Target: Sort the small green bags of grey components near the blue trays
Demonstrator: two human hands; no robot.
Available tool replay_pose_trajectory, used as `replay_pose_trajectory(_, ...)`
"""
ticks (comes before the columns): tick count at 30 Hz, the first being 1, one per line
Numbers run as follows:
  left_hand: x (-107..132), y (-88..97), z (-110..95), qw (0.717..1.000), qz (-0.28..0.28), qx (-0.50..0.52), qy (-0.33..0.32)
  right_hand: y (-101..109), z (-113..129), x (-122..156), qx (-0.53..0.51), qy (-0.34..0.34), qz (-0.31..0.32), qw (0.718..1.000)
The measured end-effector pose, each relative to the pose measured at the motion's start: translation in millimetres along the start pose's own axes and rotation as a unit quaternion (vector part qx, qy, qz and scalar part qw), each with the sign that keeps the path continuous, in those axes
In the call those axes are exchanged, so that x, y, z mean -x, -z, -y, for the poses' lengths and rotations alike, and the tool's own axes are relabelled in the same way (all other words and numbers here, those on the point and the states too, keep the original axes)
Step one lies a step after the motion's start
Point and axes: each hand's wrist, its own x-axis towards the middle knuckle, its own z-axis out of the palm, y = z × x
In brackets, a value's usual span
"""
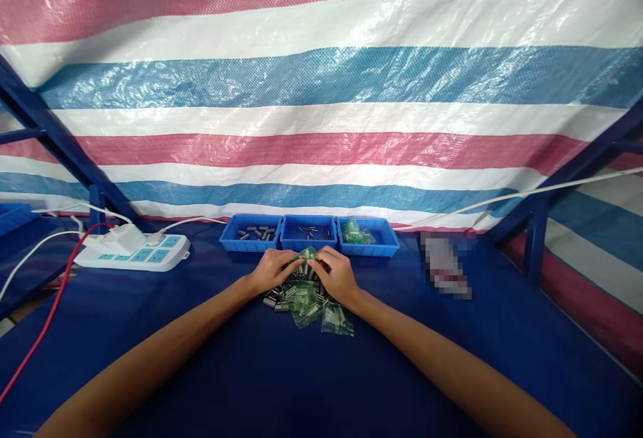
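Between my left hand (pixel 274 269) and my right hand (pixel 337 277) is a small green-tinted plastic bag (pixel 308 252), pinched at its edges by the fingers of both. Below them lies a pile of short grey metal cylinders (pixel 274 303) mixed with more green-tinted bags (pixel 303 299) that have metal parts inside. One such bag (pixel 337 319) lies flat at the pile's front right. What the pinched bag contains is too small to make out.
Three blue bins stand behind the pile: one with grey cylinders (pixel 257 232), one with thin metal pins (pixel 314 232), one with green bags (pixel 356 232). A white power strip (pixel 145 254) with a red cable (pixel 55 304) sits left. A pixelated object (pixel 446 267) lies right.
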Motion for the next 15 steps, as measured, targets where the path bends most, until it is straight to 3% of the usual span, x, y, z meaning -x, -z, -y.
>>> replay_pose_trajectory(8,0.4,-0.8,0.8,1.0,-0.01,0.01,-0.014,1.6,4.2,0.0,-0.012,0.01,0.014,1.0)
replay_pose_trajectory(15,1.8,0.0,1.0,1.0,-0.008,0.009,0.012,1.3,5.1,0.9,0.008,0.018,0.031,0.999)
